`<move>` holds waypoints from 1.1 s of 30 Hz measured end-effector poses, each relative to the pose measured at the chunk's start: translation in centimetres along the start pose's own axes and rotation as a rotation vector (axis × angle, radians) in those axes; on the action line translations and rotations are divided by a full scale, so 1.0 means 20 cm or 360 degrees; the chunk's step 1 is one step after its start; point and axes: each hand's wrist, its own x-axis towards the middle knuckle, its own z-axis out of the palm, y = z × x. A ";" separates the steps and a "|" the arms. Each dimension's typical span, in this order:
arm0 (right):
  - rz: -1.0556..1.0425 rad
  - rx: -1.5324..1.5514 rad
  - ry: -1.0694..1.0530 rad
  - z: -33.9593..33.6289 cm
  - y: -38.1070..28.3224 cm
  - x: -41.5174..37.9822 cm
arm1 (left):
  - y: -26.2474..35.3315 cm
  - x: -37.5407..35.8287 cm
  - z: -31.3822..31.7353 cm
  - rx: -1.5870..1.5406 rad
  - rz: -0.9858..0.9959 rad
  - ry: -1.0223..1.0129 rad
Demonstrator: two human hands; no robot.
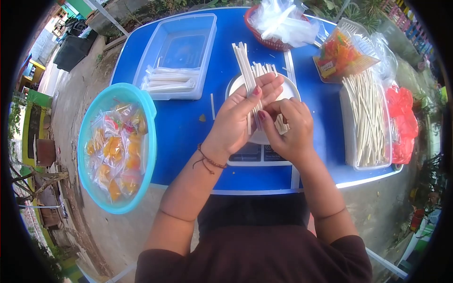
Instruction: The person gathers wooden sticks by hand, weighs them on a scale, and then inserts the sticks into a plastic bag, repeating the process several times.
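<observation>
My left hand grips a bundle of long white sticks that point away from me over the blue table. My right hand is closed around the lower ends of the same sticks, right beside the left hand. Both hands hover above a white kitchen scale with a round plate, where several more sticks lie. A red string bracelet sits on my left wrist.
A turquoise bowl of bagged orange snacks stands at the left. A clear lidded box holds filled bags. At the right are a tray of sticks, red bags, an orange snack bag, and a red basket of plastic bags.
</observation>
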 end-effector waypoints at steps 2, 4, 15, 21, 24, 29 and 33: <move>0.0040 0.0036 -0.0010 0.01 0.00 -0.01 | -0.01 0.01 -0.01 0.0034 0.0010 -0.0008; 0.0093 0.0052 -0.0029 0.01 0.00 -0.01 | -0.02 0.01 -0.02 0.0037 0.0014 -0.0011; 0.0256 0.0081 -0.0015 -0.01 0.02 -0.01 | -0.02 0.01 -0.02 0.0131 0.0004 0.0070; 0.0299 0.0161 -0.0066 0.00 0.00 0.00 | -0.04 0.01 -0.02 0.0299 0.0074 0.0109; 0.0332 0.0130 -0.0029 -0.01 0.01 0.00 | -0.03 0.01 -0.01 0.0256 0.0048 0.0144; 0.0494 0.0061 0.0067 -0.06 0.05 0.01 | 0.01 0.01 -0.03 0.0130 0.0234 0.0376; 0.0443 -0.0161 0.0008 -0.06 0.04 0.01 | 0.02 0.02 -0.05 0.0048 0.0295 0.0462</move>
